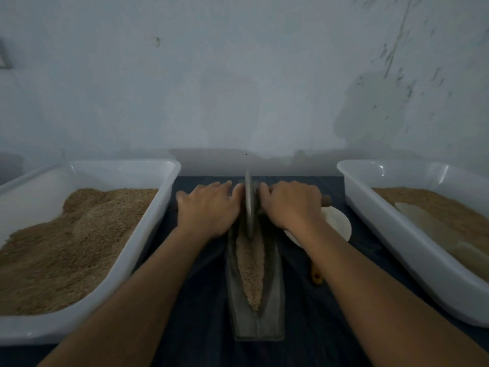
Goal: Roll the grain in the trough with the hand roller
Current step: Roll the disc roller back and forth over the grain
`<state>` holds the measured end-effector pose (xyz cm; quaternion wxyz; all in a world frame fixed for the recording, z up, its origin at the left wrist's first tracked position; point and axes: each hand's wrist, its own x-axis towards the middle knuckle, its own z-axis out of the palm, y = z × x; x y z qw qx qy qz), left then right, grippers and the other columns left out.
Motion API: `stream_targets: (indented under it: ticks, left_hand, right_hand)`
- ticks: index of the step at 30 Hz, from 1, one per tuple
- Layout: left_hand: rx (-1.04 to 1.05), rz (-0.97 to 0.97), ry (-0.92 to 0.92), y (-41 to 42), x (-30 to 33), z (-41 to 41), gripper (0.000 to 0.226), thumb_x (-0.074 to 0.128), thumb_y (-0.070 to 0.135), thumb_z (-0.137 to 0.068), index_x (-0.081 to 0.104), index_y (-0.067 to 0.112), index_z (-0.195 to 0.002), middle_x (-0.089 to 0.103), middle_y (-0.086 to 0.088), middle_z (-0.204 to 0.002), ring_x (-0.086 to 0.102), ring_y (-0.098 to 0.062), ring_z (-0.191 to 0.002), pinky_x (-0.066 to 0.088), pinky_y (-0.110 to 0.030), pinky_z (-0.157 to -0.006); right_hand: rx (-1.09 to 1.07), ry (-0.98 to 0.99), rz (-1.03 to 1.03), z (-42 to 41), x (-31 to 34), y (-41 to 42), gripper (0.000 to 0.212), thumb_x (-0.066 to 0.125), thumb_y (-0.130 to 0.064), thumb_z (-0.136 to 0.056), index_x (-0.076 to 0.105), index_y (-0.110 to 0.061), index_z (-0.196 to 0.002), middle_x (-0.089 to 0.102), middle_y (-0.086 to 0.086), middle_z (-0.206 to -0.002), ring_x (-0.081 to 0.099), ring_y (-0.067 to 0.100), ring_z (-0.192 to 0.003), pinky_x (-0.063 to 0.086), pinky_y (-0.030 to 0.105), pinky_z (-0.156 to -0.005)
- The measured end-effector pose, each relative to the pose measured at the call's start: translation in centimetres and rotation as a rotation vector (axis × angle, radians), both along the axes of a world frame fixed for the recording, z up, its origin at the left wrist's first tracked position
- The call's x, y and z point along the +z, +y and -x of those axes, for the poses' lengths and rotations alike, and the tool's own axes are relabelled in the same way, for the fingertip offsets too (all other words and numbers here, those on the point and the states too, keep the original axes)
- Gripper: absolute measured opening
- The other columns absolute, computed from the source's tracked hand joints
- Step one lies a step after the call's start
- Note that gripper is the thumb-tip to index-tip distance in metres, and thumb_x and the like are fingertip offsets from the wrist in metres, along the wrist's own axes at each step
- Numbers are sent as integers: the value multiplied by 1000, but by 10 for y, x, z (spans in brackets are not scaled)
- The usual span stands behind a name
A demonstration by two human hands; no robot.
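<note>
A narrow grey metal trough point(275, 284) lies lengthwise on the dark cloth in front of me, with a strip of pale crushed grain point(250, 268) along its groove. The hand roller's grey disc point(249, 205) stands on edge at the trough's far end. My left hand point(205, 211) lies over the axle on the disc's left, fingers stretched forward and pressing down. My right hand point(289, 206) covers the axle on the right, fingers curled over it. The wooden axle end point(326, 200) sticks out past my right hand.
A white tub point(148, 231) heaped with brown grain stands at the left. Another white tub point(391, 229) at the right holds grain and a pale scoop. A white round lid or dish point(337, 221) and a yellowish tool handle point(316, 277) lie right of the trough. A wall rises close behind.
</note>
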<state>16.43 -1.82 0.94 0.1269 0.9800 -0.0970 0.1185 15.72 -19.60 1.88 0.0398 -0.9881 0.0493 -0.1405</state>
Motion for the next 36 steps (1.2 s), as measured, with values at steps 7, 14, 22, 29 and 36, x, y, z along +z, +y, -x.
stream_targets:
  ticks: [7, 14, 22, 29, 36]
  left_hand:
    - [8, 32, -40, 8, -15, 50, 85, -1, 72, -94, 40, 31, -156, 41, 6, -164, 44, -23, -146, 30, -62, -113]
    - [-62, 47, -13, 36, -29, 120, 91, -15, 79, -90, 10, 37, -166, 7, 18, -172, 10, -13, -160, 23, -58, -124]
    - [-9, -54, -60, -9, 6, 6, 68, 1, 55, -93, 60, 34, -118, 62, 3, -139, 55, -29, -129, 30, -65, -104]
    - [2, -51, -159, 1, -10, 39, 46, 10, 50, -104, 52, 32, -97, 62, 9, -107, 63, -22, -105, 41, -54, -96]
    - [-145, -21, -243, 37, -27, 126, 69, 11, 61, -108, 45, 27, -157, 43, 10, -162, 43, -11, -147, 42, -62, -111]
  right_hand:
    - [99, -139, -7, 52, -13, 4, 66, 11, -55, -105, 70, -26, -96, 72, 0, -92, 67, 25, -101, 46, 46, -96]
    - [191, -294, 51, 124, -22, 2, 65, 26, -61, -103, 55, -25, -149, 59, -3, -148, 50, 24, -142, 39, 60, -113]
    - [28, 8, -97, 2, -8, -8, 69, 11, -58, -103, 69, -21, -95, 68, 6, -96, 58, 29, -84, 42, 43, -82]
    - [115, -84, 13, 32, -11, -2, 63, 11, -53, -105, 66, -25, -98, 70, -1, -90, 65, 24, -84, 40, 40, -73]
    - [171, -417, 168, 131, -25, -9, 56, 32, -56, -104, 72, -23, -127, 77, -10, -96, 72, 10, -78, 47, 29, -61]
